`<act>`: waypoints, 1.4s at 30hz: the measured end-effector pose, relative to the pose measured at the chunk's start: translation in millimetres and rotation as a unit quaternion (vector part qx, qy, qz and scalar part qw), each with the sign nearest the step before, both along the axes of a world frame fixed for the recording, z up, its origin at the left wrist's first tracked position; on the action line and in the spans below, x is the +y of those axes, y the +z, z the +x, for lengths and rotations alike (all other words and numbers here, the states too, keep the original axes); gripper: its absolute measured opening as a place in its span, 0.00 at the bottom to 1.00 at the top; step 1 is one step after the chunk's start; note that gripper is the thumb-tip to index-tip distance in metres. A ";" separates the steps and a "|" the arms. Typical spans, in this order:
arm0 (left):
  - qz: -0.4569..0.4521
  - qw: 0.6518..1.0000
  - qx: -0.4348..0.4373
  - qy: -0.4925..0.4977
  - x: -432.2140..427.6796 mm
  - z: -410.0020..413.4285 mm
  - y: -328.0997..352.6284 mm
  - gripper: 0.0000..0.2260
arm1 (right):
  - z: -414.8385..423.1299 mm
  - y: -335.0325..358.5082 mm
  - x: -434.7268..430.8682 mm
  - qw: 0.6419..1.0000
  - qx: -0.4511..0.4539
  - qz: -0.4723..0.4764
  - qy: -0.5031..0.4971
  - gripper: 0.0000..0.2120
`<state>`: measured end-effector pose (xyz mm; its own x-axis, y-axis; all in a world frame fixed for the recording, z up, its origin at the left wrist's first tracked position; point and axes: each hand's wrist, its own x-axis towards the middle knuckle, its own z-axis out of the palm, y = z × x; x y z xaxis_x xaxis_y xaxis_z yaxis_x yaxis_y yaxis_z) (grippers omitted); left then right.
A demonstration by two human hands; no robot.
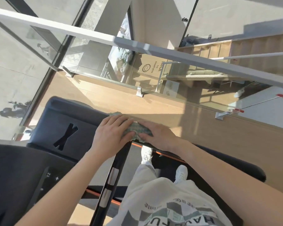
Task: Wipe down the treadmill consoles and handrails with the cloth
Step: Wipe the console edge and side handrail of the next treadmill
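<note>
A green checked cloth (141, 130) lies bunched on the top edge of the dark treadmill console (75, 115), which bears a black X mark. My left hand (111, 134) holds the cloth from the left, fingers and thumb laid around it. From the right, my right hand (158, 136) holds the same cloth between fingers and thumb. The two hands almost touch, and most of the cloth is hidden under them. A black padded handrail (245, 168) runs under my right forearm. A black grip bar with silver sensor plates (112, 178) lies below my left wrist.
A button panel (44, 181) with "12" and "+" sits at the lower left. My white shoes (146, 154) stand on the belt, beside an orange-edged side rail (171, 158). A glass balustrade with a white top rail (153, 48) borders the wooden floor ahead.
</note>
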<state>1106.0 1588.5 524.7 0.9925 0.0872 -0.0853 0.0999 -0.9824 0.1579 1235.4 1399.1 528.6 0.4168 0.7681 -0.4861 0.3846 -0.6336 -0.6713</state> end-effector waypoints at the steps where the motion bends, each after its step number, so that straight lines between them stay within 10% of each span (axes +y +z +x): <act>1: -0.001 1.000 0.005 0.010 9.0 -0.4 1.3 0.23 | 1.8 0.2 11.5 1.000 0.009 0.000 0.008 0.27; 25: 0.014 0.953 0.219 0.208 175.0 29.6 22.4 0.22 | 18.8 -32.9 193.1 0.973 0.226 0.041 0.030 0.26; 42: -0.187 0.874 0.445 0.058 106.2 85.1 21.5 0.23 | 63.3 -26.6 38.1 0.965 0.258 0.018 0.047 0.19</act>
<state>1191.1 1694.7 546.1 0.5054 -0.0160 -0.8627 0.4430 -0.8532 0.2754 1298.7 1437.3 502.0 0.0549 0.8108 -0.5827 0.0478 -0.5851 -0.8096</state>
